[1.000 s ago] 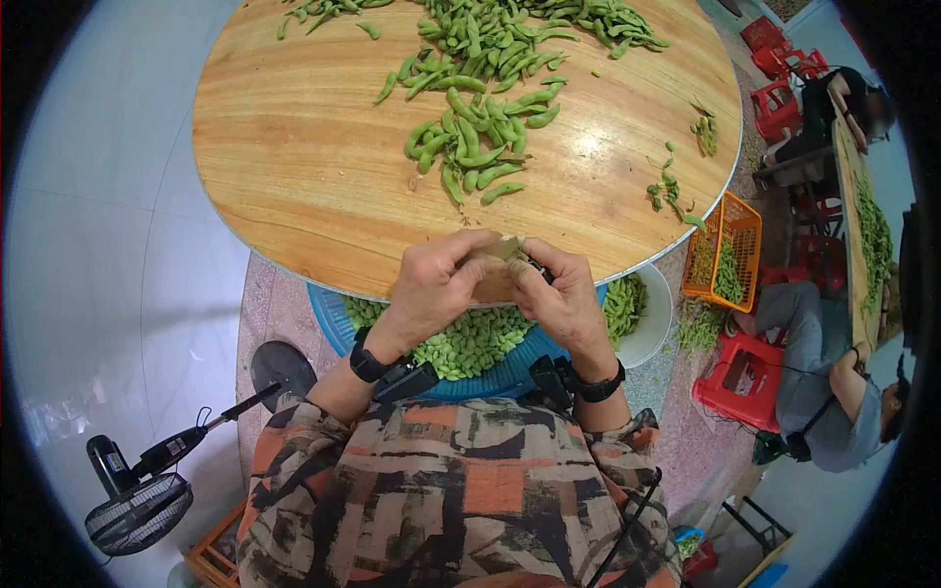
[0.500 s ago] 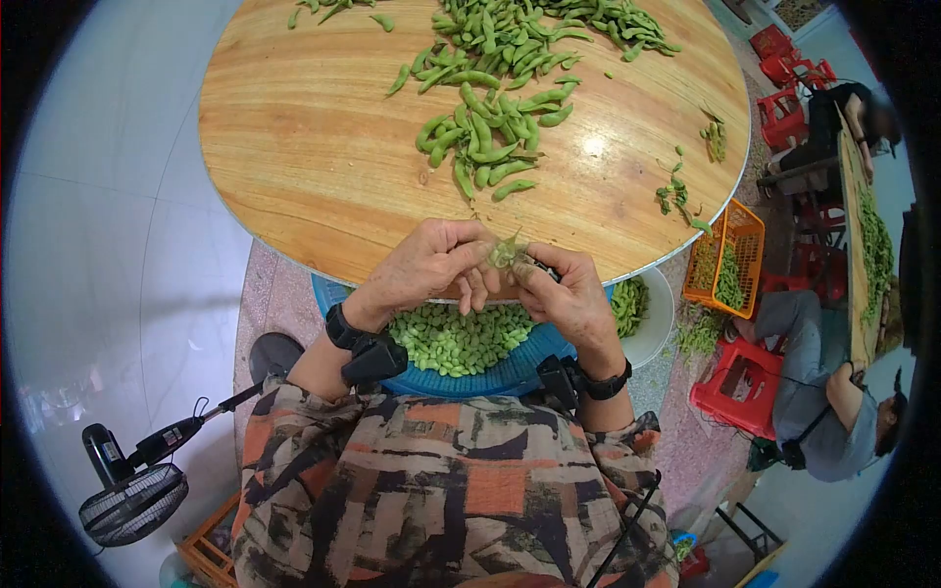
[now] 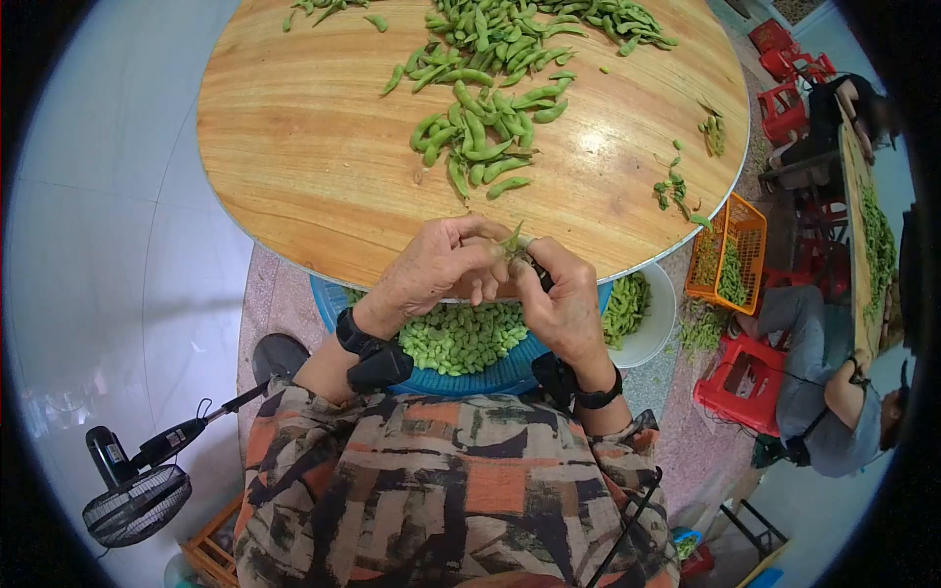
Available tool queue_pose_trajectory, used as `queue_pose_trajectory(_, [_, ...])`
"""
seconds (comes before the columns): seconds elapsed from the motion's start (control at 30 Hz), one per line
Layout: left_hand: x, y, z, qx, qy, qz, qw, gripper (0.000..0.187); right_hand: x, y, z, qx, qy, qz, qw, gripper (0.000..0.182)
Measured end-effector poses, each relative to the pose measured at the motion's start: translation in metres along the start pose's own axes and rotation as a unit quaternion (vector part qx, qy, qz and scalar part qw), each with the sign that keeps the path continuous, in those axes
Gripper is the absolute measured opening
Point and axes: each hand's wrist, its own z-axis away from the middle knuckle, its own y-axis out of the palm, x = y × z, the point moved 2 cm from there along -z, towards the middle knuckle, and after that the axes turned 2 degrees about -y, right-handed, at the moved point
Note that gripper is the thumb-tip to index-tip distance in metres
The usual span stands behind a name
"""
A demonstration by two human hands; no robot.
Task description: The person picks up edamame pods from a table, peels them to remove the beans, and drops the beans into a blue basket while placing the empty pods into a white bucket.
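Note:
My left hand [image 3: 436, 263] and my right hand [image 3: 559, 299] meet at the near edge of a round wooden table [image 3: 294, 147]. Both pinch one green bean pod [image 3: 514, 241] between the fingertips. My right hand also seems to hold a small dark tool, mostly hidden by the fingers. Below my hands, a blue basket [image 3: 446, 382] holds shelled green beans [image 3: 461, 338]. A heap of whole pods [image 3: 485, 132] lies on the table just beyond my hands.
A white bowl [image 3: 655, 318] with pods stands right of the basket. An orange crate [image 3: 727, 253] and red stools [image 3: 737, 387] are on the floor at right, where other people sit at a second table [image 3: 863, 225]. A floor fan [image 3: 132, 500] stands at lower left.
My hands stayed together at the table edge and worked the pod; the pod's tip now sticks up between the fingers. The view shifted slightly.

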Motion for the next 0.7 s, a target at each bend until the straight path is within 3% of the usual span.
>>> queue_pose_trajectory(0.17, [0.011,0.002,-0.007,-0.015,0.052,-0.04,0.998,0.031,-0.007,0.001,0.0,-0.032,-0.032,0.027,0.999,0.011])
queue_pose_trajectory(0.2, [0.011,0.003,-0.007,-0.015,0.052,-0.041,0.998,0.031,-0.015,-0.001,0.0,-0.021,0.025,-0.038,0.999,0.012])
queue_pose_trajectory(0.23, [0.012,0.005,-0.007,0.012,0.047,0.04,0.998,0.032,-0.02,-0.002,0.0,-0.01,0.083,-0.102,0.991,0.013])
queue_pose_trajectory(0.27, [0.012,0.006,-0.007,0.039,0.043,0.12,0.991,0.034,-0.019,-0.006,0.0,-0.01,0.083,-0.102,0.991,0.013])
queue_pose_trajectory(0.33, [0.016,0.004,-0.009,0.059,0.041,0.148,0.986,0.035,-0.016,-0.012,0.001,-0.006,0.176,-0.258,0.95,0.016])
queue_pose_trajectory(0.4, [0.017,0.004,-0.01,0.078,0.038,0.177,0.98,0.037,-0.015,-0.021,0.002,-0.019,0.155,-0.289,0.945,0.017])
queue_pose_trajectory(0.47, [0.016,0.008,-0.008,0.105,0.04,0.273,0.955,0.057,-0.014,-0.036,0.005,-0.069,0.166,-0.342,0.922,0.017])
queue_pose_trajectory(0.5, [0.014,0.01,-0.006,0.104,0.041,0.274,0.955,0.057,-0.018,-0.046,0.008,-0.066,0.145,-0.317,0.935,0.018])
queue_pose_trajectory(0.57, [0.01,0.014,-0.003,0.09,0.043,0.292,0.951,0.074,-0.028,-0.065,0.016,-0.103,0.149,-0.3,0.936,0.019])
queue_pose_trajectory(0.7, [0.011,0.015,-0.002,0.096,0.059,0.305,0.946,0.076,-0.058,-0.104,0.038,-0.22,0.124,-0.214,0.943,0.019])
